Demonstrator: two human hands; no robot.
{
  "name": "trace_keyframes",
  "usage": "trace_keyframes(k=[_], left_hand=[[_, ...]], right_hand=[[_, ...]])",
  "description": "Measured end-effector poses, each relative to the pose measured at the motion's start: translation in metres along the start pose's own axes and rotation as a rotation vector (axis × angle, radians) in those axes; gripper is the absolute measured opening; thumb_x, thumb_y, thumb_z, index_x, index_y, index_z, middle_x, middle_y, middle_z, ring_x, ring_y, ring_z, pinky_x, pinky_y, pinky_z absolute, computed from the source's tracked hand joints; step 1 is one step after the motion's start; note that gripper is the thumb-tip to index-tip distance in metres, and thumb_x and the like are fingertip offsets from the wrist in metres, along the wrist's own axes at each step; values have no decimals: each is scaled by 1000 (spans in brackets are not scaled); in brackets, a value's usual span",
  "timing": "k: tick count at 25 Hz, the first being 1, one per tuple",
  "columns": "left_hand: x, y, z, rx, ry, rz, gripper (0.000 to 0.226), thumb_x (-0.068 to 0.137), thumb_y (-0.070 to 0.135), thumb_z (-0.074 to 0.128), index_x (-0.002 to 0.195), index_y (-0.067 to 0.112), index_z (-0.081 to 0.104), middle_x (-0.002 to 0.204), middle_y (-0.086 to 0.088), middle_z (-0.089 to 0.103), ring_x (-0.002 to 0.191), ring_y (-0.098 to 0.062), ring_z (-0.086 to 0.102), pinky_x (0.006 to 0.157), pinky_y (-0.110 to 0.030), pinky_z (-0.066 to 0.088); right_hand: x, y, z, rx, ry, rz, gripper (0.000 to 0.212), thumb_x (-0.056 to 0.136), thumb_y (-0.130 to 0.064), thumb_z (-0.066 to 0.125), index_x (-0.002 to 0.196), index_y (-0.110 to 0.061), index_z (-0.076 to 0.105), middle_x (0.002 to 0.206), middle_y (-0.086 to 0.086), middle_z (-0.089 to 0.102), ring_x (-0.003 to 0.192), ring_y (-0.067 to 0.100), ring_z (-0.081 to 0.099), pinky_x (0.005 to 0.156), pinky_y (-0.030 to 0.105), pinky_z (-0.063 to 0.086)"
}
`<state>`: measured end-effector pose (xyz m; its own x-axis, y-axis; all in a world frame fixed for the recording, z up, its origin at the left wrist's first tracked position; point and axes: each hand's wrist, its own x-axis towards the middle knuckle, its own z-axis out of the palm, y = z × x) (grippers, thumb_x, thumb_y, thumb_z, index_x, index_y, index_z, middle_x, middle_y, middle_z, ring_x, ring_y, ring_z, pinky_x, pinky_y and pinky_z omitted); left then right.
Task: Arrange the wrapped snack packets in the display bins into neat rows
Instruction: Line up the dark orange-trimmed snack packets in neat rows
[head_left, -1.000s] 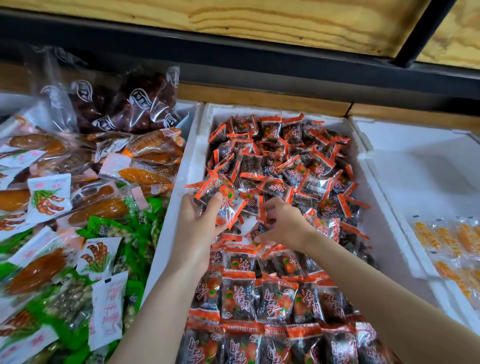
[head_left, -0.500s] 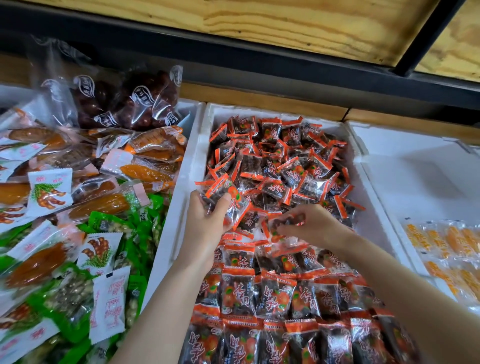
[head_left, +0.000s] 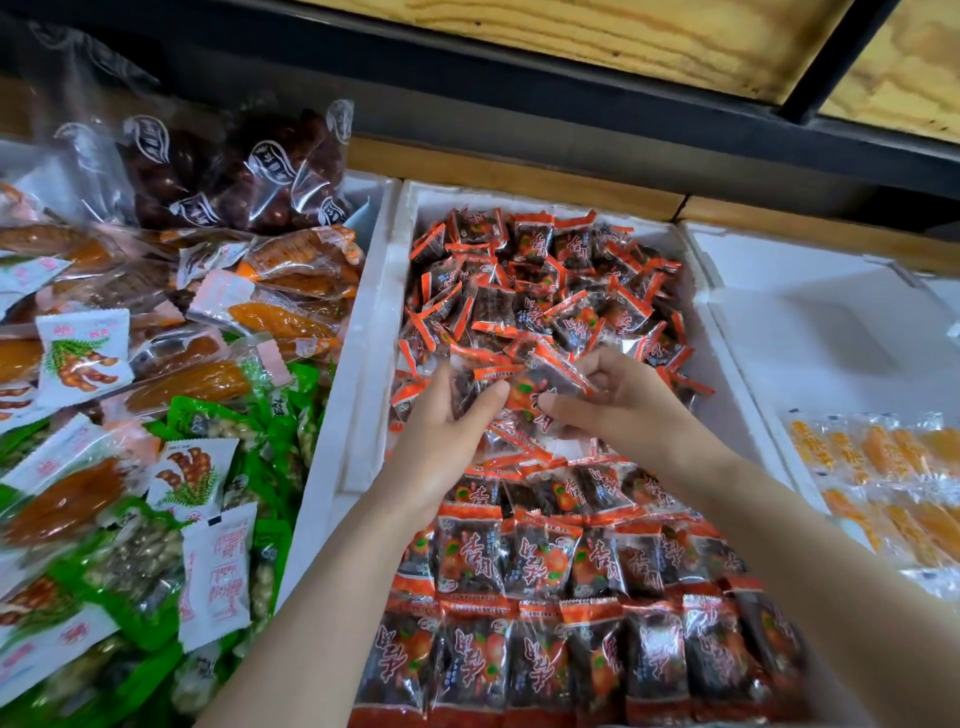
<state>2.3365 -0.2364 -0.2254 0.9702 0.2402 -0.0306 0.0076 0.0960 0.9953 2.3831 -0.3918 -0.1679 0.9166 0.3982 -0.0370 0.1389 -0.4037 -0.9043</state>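
At frame centre, your left hand (head_left: 441, 447) grips a small sheaf of packets (head_left: 470, 387), perhaps two or three, squared ready for laying. Your right hand (head_left: 623, 410) pinches a single packet (head_left: 550, 382) above the middle bin (head_left: 374, 322). Neat rows (head_left: 545, 561) fill its lower part, and the loose heap (head_left: 545, 291) lies above.

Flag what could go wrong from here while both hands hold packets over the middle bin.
1. The left hand grips a bunched stack of orange-and-black plastic-wrapped snack packets; the film looks slick, so one may slip onto the neat front rows and skew them.
2. The right hand pinches a single packet beside that stack; it may drop if passed across.
3. The loose heap behind may slide forward.
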Motion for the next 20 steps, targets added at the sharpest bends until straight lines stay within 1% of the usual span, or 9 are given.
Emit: trace_keyframes(k=[3,5,7,9,11,14,16,18,20], left_hand=[[2,-4,-4,50,38,66,47,87,48,60,127,26,47,121,15,57,114,1,53,103,-33,42],[-1,2,-2,145,112,156,39,91,40,58,123,20,47,111,13,60,106,-1,56,96,-25,41],[-6,8,-2,201,164,225,38,91,33,58,121,12,49,101,10,60,102,-9,57,92,-25,42],[-15,14,-7,175,181,255,34,91,28,59,119,10,51,102,7,63,101,-11,60,91,-27,44],[-29,16,-18,139,212,265,23,91,22,60,113,18,54,102,7,66,97,-6,63,89,-27,47],[-57,19,-39,115,272,277,16,91,19,60,103,28,54,90,15,67,83,1,63,80,-24,48],[-77,22,-52,101,312,278,16,92,16,59,100,29,54,84,17,67,76,3,62,72,-20,49],[-96,25,-62,108,333,264,17,92,15,58,101,29,53,87,14,67,78,4,63,70,-15,49],[-112,25,-68,107,327,226,18,92,17,58,102,31,54,91,13,69,84,1,65,73,-18,50]], right_hand=[[-14,9,-2,32,30,4,23,78,-17,74,89,-10,54,87,1,68,76,21,68,84,40,55],[-27,15,0,-21,10,22,17,79,-17,73,91,-14,61,95,7,67,79,21,67,81,36,55],[-42,21,8,-129,-82,36,10,79,-16,73,84,-19,64,82,3,66,65,10,60,67,24,53],[-54,28,23,-252,-198,28,12,79,-20,73,75,-23,63,69,-4,62,52,6,48,50,14,40],[-60,35,41,-336,-281,10,14,80,-25,73,73,-28,62,66,-10,59,47,-1,46,47,11,36],[-64,44,71,-408,-402,8,15,84,-28,68,88,-14,66,71,-7,60,54,-1,57,50,14,42],[-65,49,92,-386,-451,5,27,87,-27,65,94,-1,63,73,1,59,65,14,62,51,17,43],[-67,44,106,-362,-488,13,27,89,-28,63,103,-5,61,87,0,59,69,14,61,54,14,41],[-67,39,110,-412,-515,3,36,89,-30,62,120,-12,57,108,3,62,84,14,63,70,19,48]])
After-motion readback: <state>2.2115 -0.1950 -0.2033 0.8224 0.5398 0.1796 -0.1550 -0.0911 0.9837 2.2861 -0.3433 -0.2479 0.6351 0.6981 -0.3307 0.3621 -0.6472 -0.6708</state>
